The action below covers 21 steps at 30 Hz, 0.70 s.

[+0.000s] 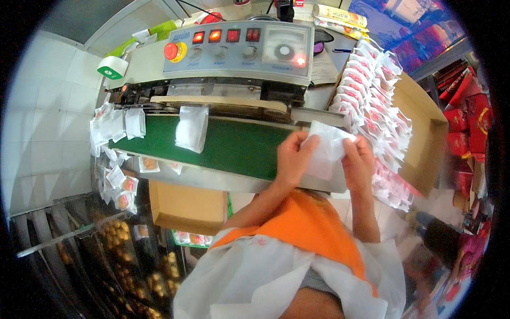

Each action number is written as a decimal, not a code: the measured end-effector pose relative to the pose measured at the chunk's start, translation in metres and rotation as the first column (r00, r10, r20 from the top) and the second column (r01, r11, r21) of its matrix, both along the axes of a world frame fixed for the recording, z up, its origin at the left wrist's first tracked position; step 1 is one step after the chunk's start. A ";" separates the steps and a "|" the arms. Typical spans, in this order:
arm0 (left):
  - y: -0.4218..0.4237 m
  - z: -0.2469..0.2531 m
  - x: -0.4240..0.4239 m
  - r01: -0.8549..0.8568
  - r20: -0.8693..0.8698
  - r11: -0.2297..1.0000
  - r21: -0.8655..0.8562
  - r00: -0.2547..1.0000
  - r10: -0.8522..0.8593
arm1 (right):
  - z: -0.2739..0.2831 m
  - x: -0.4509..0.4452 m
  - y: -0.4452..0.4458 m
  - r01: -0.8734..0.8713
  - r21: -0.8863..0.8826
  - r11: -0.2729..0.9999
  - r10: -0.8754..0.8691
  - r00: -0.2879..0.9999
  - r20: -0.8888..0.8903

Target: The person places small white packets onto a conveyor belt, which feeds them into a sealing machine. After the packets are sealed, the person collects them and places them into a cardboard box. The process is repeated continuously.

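My left hand (294,156) and my right hand (357,157) pinch the upper edge of a white translucent packet (324,157) between thumbs and fingers. They hold it over the right end of the green conveyor belt (239,143) of a band sealer. What fills this packet is hard to make out. Farther left on the belt, a white packet (192,129) stands with its top at the sealing band (217,101). Beyond it is a smaller-looking white packet (135,123), and several more packets (109,127) bunch at the belt's left end.
The sealer's control panel (239,50) has lit red switches and a red emergency stop button (171,51). At right, a cardboard box (422,123) holds rows of white-and-red packets (370,95). Below the belt are an open cardboard box (189,203) and several fallen-looking packets (123,191).
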<state>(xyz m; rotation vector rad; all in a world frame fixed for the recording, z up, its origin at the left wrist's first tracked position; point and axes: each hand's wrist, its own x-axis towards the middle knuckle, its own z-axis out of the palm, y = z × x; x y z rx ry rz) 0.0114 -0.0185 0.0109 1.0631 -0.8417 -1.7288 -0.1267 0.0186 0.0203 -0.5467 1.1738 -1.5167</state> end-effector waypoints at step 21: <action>-0.051 -0.072 0.042 -0.257 0.294 0.965 0.048 0.927 0.233 | -0.064 0.056 -0.053 0.016 0.147 0.989 0.024 0.963 -0.268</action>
